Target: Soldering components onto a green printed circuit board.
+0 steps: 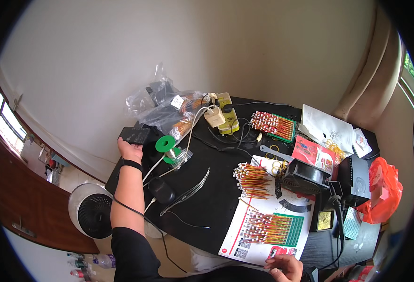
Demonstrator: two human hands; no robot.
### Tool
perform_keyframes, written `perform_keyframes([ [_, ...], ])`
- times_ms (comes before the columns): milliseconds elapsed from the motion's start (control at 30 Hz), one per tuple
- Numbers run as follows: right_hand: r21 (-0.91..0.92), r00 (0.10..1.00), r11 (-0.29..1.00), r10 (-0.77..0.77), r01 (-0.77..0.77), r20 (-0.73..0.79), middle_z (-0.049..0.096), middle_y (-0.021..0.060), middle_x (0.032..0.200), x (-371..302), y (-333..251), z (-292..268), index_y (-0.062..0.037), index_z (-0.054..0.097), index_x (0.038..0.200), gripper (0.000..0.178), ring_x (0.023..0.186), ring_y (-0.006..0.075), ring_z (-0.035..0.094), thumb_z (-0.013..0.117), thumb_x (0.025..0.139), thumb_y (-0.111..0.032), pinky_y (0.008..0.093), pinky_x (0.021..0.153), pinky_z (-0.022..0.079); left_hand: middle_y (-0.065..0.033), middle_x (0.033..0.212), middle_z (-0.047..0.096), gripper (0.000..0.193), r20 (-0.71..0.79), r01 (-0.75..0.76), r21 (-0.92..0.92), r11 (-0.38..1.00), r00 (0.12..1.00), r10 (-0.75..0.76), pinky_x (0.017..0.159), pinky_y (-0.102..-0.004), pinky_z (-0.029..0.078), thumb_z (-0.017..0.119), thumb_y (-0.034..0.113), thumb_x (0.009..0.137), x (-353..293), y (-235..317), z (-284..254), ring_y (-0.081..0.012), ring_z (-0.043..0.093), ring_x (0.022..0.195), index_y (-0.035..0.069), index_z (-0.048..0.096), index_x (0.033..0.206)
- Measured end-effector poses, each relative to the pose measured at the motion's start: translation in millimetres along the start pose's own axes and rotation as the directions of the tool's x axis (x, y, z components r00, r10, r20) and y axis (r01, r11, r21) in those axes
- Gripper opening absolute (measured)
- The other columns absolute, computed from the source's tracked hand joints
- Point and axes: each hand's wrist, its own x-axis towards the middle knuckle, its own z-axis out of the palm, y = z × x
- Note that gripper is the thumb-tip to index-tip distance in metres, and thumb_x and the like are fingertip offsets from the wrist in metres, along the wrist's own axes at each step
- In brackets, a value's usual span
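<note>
A person's left hand is grasping a flat black box by its near end at the left edge of the black table, seemingly to steady it, while the right hand, loosely curled and apparently empty, is hovering near a wire-laden green board.

Crowded black worktop

Carries clear plastic bags at the back left, beside a yellow-green power strip. Holds a green spool, a rounded black device and a loose bundle of pale wires nearer the front left. Bears a green board at the back, a large printed sheet at the front right, and a black boxy unit near the right edge.
</note>
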Motion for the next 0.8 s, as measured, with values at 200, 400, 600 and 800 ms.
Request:
perform_keyframes([
  [200,0.018,1.000,1.000,-0.008,0.008,0.009,0.076,0.0152,0.117,2.2,5.8,5.2,0.0055,0.061,0.136,0.036,0.104,0.0214,0.074,0.068,0.103,-0.003,0.0335,0.090,0.058,-0.0139,0.152,0.056,0.054,0.027,0.023,-0.002,1.000,0.999,-0.023,0.112,-0.0585,0.050,0.037,0.048,0.113,-2.7,23.9,-0.1,-0.0363,0.055,0.140,0.014,0.052,0.152],
  [400,0.010,1.000,1.000,-0.010,0.009,0.019,0.076,0.0153,0.119,4.4,5.5,-0.4,0.0046,0.060,0.138,0.037,0.103,0.0212,0.074,0.069,0.103,-0.003,0.0328,0.090,0.059,-0.0183,0.161,0.047,0.059,0.018,0.131,0.005,0.991,0.991,-0.131,0.117,-0.0636,0.044,0.036,0.052,0.113,-23.0,25.8,-1.0,-0.0416,0.049,0.146,0.017,0.043,0.160],
  [600,0.007,0.999,1.000,-0.022,0.022,0.027,0.076,0.0152,0.120,4.0,7.4,-1.7,0.0047,0.060,0.139,0.038,0.103,0.0207,0.074,0.069,0.103,-0.003,0.0327,0.091,0.059,-0.0271,0.167,0.037,0.072,0.051,0.119,0.023,0.993,0.991,-0.120,0.125,-0.0673,0.031,0.038,0.058,0.110,-32.9,21.7,-6.5,-0.0466,0.040,0.153,0.017,0.026,0.168],
  [800,-0.014,0.999,0.999,-0.040,0.040,0.005,0.077,0.0150,0.116,2.4,-2.0,1.0,0.0061,0.062,0.136,0.036,0.101,0.0219,0.074,0.069,0.101,-0.001,0.0335,0.091,0.059,-0.0305,0.170,0.027,0.104,-0.004,0.201,0.094,0.975,0.980,-0.201,0.125,-0.0642,0.035,0.061,0.062,0.100,-12.5,31.6,-40.4,-0.0456,0.039,0.154,0.015,0.005,0.174],
])
